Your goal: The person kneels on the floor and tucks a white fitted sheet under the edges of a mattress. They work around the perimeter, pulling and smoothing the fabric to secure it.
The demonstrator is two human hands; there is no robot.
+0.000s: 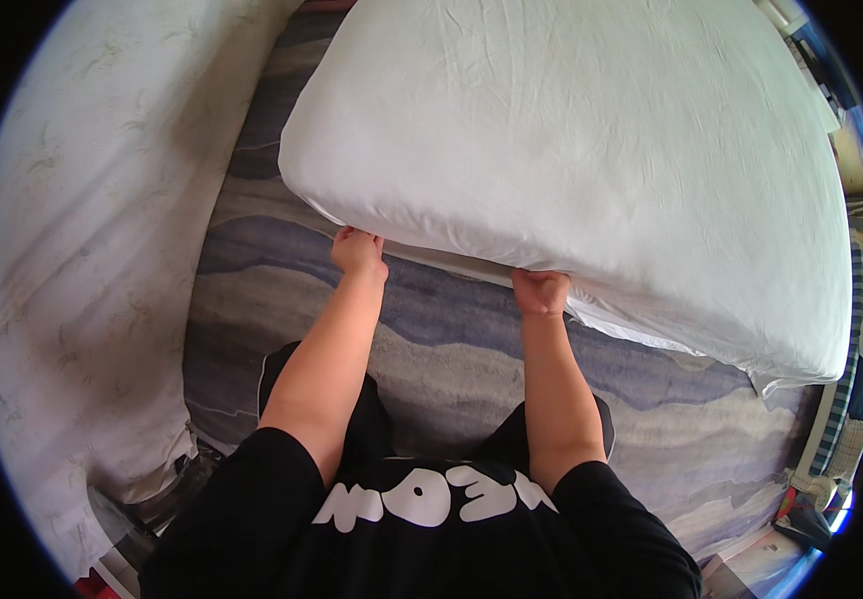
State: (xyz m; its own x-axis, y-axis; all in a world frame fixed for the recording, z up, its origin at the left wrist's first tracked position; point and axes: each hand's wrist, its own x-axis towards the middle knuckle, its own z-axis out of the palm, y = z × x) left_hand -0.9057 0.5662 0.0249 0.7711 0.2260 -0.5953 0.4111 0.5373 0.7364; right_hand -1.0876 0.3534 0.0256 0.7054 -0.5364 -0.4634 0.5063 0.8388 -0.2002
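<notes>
A thick mattress wrapped in a white fitted sheet fills the upper right of the head view. My left hand is closed at the sheet's lower edge near the mattress's left corner, its fingertips tucked out of sight. Further right along the same edge, my right hand is curled on the sheet, with most of its fingers hidden under the overhang. Between both hands a shadowed gap runs beneath the mattress side. Right of my right hand, the sheet's hem hangs loose and wrinkled toward the near right corner.
Under the mattress and around my legs spreads a grey and purple wavy-patterned surface. A pale cloth with faint leaf prints hangs or lies along the left. Several mixed items, among them a blue checked cloth, crowd the right rim.
</notes>
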